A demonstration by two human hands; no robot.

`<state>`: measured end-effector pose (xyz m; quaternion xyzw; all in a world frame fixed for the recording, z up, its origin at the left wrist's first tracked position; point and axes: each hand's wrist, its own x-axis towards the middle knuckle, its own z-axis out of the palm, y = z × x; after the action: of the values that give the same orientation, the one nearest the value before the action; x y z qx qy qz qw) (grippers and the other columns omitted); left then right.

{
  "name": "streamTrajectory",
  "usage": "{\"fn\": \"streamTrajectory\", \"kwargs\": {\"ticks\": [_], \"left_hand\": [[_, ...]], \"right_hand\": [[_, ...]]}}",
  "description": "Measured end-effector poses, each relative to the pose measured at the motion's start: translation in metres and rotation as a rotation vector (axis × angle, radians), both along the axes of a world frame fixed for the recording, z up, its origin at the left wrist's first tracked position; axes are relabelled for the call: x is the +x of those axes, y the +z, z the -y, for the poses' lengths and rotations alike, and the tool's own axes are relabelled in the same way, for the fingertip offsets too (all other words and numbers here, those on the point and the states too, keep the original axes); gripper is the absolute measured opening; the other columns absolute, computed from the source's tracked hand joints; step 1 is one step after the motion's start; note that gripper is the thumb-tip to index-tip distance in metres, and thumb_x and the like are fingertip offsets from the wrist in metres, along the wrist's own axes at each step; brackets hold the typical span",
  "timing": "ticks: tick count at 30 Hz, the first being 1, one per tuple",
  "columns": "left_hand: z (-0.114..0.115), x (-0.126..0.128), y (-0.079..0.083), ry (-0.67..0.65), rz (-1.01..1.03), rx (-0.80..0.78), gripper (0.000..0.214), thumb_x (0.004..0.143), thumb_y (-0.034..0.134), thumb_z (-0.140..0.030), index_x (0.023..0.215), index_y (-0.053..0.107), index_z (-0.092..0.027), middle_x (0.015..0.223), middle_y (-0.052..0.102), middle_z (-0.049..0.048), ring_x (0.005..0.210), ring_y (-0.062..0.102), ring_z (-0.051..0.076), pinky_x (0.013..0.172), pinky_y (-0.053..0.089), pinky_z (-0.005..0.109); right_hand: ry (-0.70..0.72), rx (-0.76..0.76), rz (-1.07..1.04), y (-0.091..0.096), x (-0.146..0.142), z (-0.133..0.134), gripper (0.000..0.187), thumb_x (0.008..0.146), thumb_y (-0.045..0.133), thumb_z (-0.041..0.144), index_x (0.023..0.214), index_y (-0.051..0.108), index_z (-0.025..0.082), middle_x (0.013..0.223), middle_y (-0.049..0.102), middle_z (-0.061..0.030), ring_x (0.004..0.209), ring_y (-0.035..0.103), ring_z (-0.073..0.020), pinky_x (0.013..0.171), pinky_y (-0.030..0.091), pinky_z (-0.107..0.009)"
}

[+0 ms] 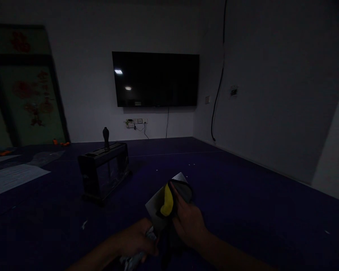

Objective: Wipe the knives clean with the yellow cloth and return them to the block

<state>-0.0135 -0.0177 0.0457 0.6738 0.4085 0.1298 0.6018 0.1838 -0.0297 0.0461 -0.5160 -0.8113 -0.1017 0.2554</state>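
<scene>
Near the bottom middle, my left hand [138, 237] is closed around the pale, patterned handle [131, 261] of a cleaver. Its broad metal blade [154, 201] points up and away from me. My right hand [189, 222] presses a yellow and grey cloth [167, 201] with a dark edge against the blade, fingers closed on it. Part of the blade is hidden behind the cloth. To the left, apart from both hands, stands a black knife block [101, 171] with clear sides and one dark handle [106, 137] sticking up from its top.
The dark blue floor covering [243, 210] has small white scraps on it. Papers [17, 177] and clear plastic [48, 158] lie at left, with small orange things [64, 143] by the door. A television [158, 79] hangs on the far wall; a black cable [219, 90] runs down the right wall.
</scene>
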Motion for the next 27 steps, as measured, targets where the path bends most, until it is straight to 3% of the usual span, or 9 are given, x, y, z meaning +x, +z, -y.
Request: {"fn": "streamTrajectory", "kwargs": {"ticks": [4, 9, 18, 27], "left_hand": [[0.0039, 0.0001, 0.0017, -0.036, -0.058, 0.08, 0.014, 0.049, 0.06, -0.019, 0.06, 0.051, -0.018, 0.048, 0.048, -0.007, 0.039, 0.042, 0.007, 0.035, 0.03, 0.015], [0.0065, -0.0001, 0.0012, -0.022, -0.057, 0.102, 0.012, 0.05, 0.059, -0.017, 0.058, 0.05, -0.017, 0.049, 0.047, -0.0071, 0.04, 0.04, 0.006, 0.035, 0.029, 0.014], [0.0021, 0.0009, -0.0004, -0.014, 0.035, 0.027, 0.014, 0.046, 0.061, -0.017, 0.056, 0.051, -0.016, 0.047, 0.048, -0.0071, 0.038, 0.041, 0.006, 0.034, 0.032, 0.014], [0.0029, 0.0006, -0.0036, 0.059, 0.103, 0.0, 0.018, 0.046, 0.062, -0.017, 0.06, 0.051, -0.017, 0.047, 0.048, -0.0076, 0.036, 0.04, 0.006, 0.034, 0.031, 0.014]], "right_hand": [[-0.013, 0.078, 0.006, -0.0008, 0.0001, 0.0018, 0.077, 0.07, 0.042, 0.013, 0.144, 0.022, 0.004, 0.145, 0.03, -0.0217, 0.089, 0.066, -0.0269, 0.077, 0.053, -0.039], [0.008, 0.133, -0.018, 0.0005, -0.0005, 0.0019, 0.084, 0.067, 0.043, 0.011, 0.146, 0.014, 0.006, 0.143, 0.036, -0.0198, 0.087, 0.066, -0.0254, 0.076, 0.053, -0.037], [-0.102, 0.122, -0.04, -0.0006, -0.0011, -0.0003, 0.06, 0.075, 0.041, 0.013, 0.135, 0.039, 0.004, 0.134, 0.048, -0.0212, 0.099, 0.063, -0.026, 0.084, 0.05, -0.035], [-0.117, -0.011, -0.043, 0.0034, -0.0012, -0.0006, 0.055, 0.079, 0.043, 0.015, 0.134, 0.041, 0.008, 0.135, 0.048, -0.019, 0.102, 0.062, -0.0254, 0.087, 0.049, -0.034]]}}
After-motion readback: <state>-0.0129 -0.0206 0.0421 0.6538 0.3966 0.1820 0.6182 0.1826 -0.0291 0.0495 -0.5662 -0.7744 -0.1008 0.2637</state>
